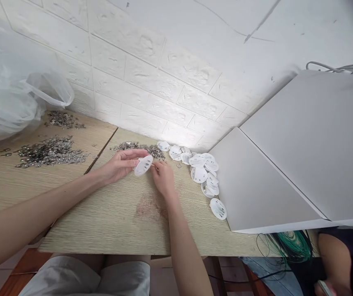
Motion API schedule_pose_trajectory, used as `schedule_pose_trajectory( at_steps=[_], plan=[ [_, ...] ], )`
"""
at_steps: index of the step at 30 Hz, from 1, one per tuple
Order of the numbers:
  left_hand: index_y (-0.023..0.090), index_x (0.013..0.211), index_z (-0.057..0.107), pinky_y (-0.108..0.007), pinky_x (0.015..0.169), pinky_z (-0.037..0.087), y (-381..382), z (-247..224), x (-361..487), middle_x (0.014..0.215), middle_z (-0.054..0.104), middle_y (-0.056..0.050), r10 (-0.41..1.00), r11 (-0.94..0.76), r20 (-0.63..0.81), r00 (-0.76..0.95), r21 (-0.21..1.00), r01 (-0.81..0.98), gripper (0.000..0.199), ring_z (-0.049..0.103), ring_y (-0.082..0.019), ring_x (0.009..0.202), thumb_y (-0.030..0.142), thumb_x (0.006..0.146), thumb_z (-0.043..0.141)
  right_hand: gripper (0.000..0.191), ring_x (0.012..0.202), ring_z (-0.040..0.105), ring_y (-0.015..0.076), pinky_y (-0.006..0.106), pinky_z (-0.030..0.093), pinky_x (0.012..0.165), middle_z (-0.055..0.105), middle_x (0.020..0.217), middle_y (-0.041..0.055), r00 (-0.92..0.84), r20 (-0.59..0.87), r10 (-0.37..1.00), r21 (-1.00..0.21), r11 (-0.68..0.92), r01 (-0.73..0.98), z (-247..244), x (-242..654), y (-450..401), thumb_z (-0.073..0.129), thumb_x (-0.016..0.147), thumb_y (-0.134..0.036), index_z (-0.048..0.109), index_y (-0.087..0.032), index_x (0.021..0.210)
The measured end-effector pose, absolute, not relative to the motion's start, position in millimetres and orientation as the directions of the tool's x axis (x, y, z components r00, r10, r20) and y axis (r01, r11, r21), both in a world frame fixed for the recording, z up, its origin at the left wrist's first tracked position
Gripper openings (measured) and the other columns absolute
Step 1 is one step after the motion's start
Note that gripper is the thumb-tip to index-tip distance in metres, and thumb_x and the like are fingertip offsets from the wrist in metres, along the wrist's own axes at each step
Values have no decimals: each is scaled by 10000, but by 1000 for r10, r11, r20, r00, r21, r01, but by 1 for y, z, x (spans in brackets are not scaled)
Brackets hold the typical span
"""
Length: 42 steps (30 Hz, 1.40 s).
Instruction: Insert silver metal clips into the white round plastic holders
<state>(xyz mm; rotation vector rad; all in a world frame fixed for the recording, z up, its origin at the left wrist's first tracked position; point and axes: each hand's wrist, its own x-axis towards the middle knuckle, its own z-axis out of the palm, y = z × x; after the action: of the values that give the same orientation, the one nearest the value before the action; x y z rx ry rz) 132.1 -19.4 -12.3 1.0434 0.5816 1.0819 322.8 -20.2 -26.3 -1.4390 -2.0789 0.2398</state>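
My left hand (121, 165) is closed on a round white plastic disc (143, 165), tilted above the table, with slots and small metal pieces on its face. Just to the right of the disc, my right hand (163, 176) has its fingers pressed together near the disc's edge; what they pinch is too small to make out. Behind both hands lies a pile of small metal parts (152, 151). Several more white discs (198, 174) lie in a curved row to the right, some overlapping, with one (218, 209) nearest the front.
Two metal-part piles (51, 152) (63, 119) lie at left beside a translucent plastic bag (6, 102). A large white box (265, 176) borders the discs. Green and black wires (293, 244) hang at lower right, near another person's arm (335, 255). A brick-patterned wall rises behind.
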Motion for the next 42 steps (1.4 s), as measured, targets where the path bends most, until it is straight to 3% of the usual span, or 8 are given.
schedule_pose_trajectory(
  at_steps=[6, 9, 13, 21, 28, 38, 42],
  plan=[
    [209, 1067, 720, -342, 861, 519, -20, -12, 132, 1142, 701, -108, 909, 99, 90, 406, 901, -422, 415, 655, -259, 1027, 293, 667, 790, 261, 853, 597, 192, 311, 436, 766, 699, 915, 61, -147, 442, 885, -659, 432, 617, -18, 320, -23, 430, 933, -255, 681, -184, 934],
    [206, 1058, 717, -350, 857, 518, -19, -11, 133, 1143, 701, -110, 914, 76, 103, 391, 906, -417, 403, 651, -265, 1034, 304, 674, 788, 272, 753, 612, 175, 288, 454, 685, 703, 824, 41, -63, 386, 921, -804, 369, 466, -13, 318, -26, 444, 922, -315, 677, -182, 964],
    [201, 1083, 699, -351, 871, 508, -18, -13, 134, 1151, 694, -109, 923, 31, 126, 365, 918, -394, 411, 641, -258, 1055, 292, 693, 787, 264, 652, 574, 155, 266, 441, 590, 681, 752, 29, -51, 326, 944, -879, 322, 352, -11, 314, -28, 521, 864, -369, 677, -177, 954],
    [233, 1236, 578, -465, 974, 481, -21, -17, 138, 1318, 588, -129, 872, -46, 173, 459, 961, -274, 669, 556, -294, 1214, 187, 618, 831, 193, 649, 539, 134, 256, 464, 587, 656, 798, 23, -91, 331, 939, -890, 342, 301, -9, 314, -29, 579, 817, -351, 642, -194, 909],
    [249, 1146, 571, -472, 996, 472, -21, -26, 138, 1294, 581, -101, 854, -170, 228, 468, 972, -164, 606, 573, -273, 1183, 169, 604, 830, 151, 713, 562, 140, 243, 447, 557, 645, 896, 37, -180, 349, 920, -850, 392, 352, -11, 316, -29, 524, 848, -321, 593, -212, 926],
    [224, 1053, 597, -454, 973, 465, -24, -20, 139, 1244, 557, -90, 856, -296, 280, 435, 955, -31, 459, 584, -252, 1098, 265, 648, 809, 161, 747, 561, 153, 251, 433, 534, 625, 959, 48, -167, 321, 932, -835, 362, 415, -12, 316, -27, 493, 861, -356, 553, -223, 931],
    [232, 1051, 620, -420, 942, 473, -22, -21, 136, 1247, 566, -86, 856, -321, 285, 431, 947, 11, 454, 579, -243, 1078, 295, 643, 810, 143, 716, 545, 145, 249, 415, 523, 622, 924, 34, -156, 315, 936, -869, 351, 349, -11, 316, -28, 513, 852, -335, 565, -219, 917]
  ],
)
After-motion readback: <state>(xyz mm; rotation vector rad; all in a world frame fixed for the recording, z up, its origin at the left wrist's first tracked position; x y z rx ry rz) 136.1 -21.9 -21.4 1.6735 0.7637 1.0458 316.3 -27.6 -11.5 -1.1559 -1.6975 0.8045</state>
